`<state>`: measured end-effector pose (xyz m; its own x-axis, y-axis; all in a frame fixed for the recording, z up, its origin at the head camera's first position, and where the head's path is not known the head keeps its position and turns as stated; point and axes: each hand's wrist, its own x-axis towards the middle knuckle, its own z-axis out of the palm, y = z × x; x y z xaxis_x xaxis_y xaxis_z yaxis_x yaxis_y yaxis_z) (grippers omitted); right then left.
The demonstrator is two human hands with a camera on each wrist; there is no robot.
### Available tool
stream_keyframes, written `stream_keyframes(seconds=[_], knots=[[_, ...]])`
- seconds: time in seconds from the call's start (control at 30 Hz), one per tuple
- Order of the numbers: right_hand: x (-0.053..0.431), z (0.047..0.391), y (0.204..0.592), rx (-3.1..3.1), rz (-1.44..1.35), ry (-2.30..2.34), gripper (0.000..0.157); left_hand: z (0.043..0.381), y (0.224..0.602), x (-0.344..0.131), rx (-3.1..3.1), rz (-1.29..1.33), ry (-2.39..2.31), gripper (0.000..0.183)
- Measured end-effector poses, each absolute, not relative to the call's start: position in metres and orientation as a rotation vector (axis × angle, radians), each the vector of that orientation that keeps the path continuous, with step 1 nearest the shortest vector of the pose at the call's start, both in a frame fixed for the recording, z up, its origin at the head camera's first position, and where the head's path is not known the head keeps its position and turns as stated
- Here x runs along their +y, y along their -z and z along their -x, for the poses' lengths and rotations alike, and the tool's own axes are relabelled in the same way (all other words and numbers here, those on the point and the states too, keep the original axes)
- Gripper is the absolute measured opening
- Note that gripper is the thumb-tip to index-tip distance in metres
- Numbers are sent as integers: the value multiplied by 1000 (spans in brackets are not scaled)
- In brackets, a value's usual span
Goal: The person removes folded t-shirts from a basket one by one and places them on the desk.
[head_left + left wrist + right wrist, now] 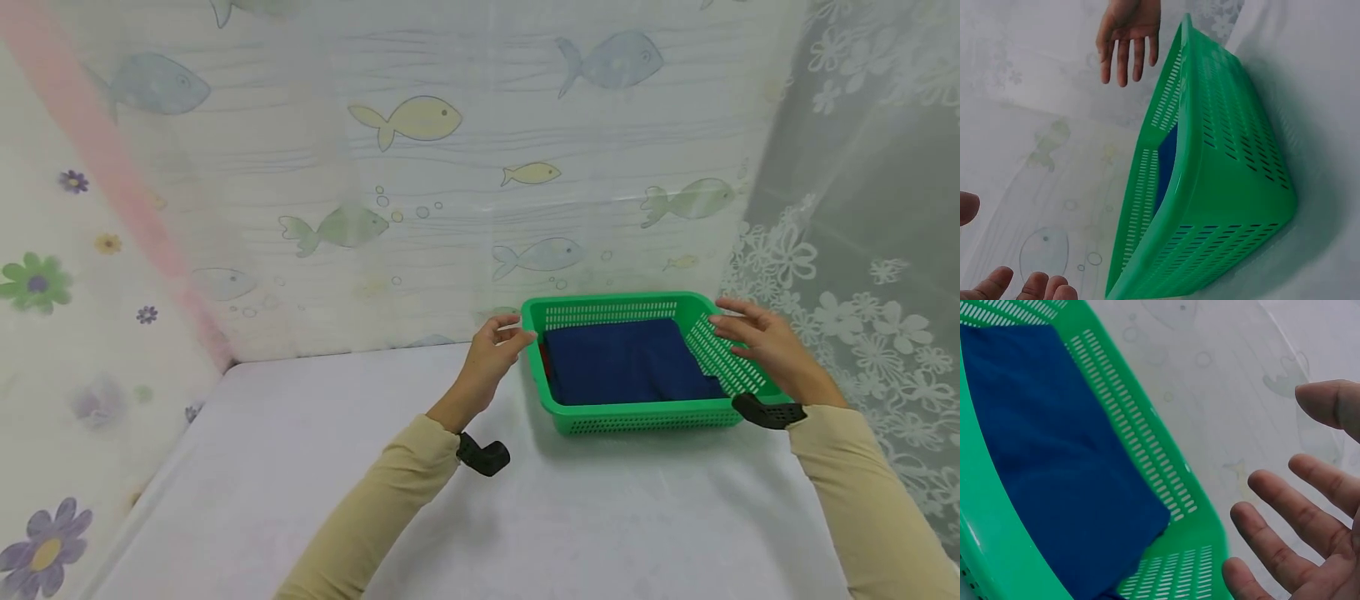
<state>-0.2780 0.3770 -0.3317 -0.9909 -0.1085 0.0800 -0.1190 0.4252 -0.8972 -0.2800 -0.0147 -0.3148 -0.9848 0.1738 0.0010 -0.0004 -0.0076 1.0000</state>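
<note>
Left hand [487,364]: raised just beside the left end of the green basket [645,410], thumb and fingers parted, nothing gripped; it is overlapped with the rim from the head camera, yet a gap is shown at the left wrist.

Right hand [776,346]: held by the basket's right end, above rim height, with fingers spread and relaxed and nothing grasped; the basket's far end is faced by the palm.

Hand spacing: both ends of the basket are flanked, apparently so that its whole length is bracketed and the inside is left unobstructed.

Navy cloth [622,362]: laid folded and flat inside the basket, probably so that it is contained by the low walls; a gap is left at the right end.

Red item [545,360]: glimpsed as a sliver between the cloth and the basket's left wall; what it is cannot be told.

White table [337,467]: spread beneath the basket, by which it is touched at the base.

Fish-print backdrop [420,117]: hung behind the basket.

Beige sleeves [382,500]: seen in front of the basket, with black wrist devices [483,457] worn at the cuffs.
</note>
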Motion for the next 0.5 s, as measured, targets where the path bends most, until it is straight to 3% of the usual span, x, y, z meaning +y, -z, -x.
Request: stream_keyframes(seconds=[0.5], knots=[[374,287,336,-2711,-229,-1662,57,288,327,16,2191,-131,-1985,54]])
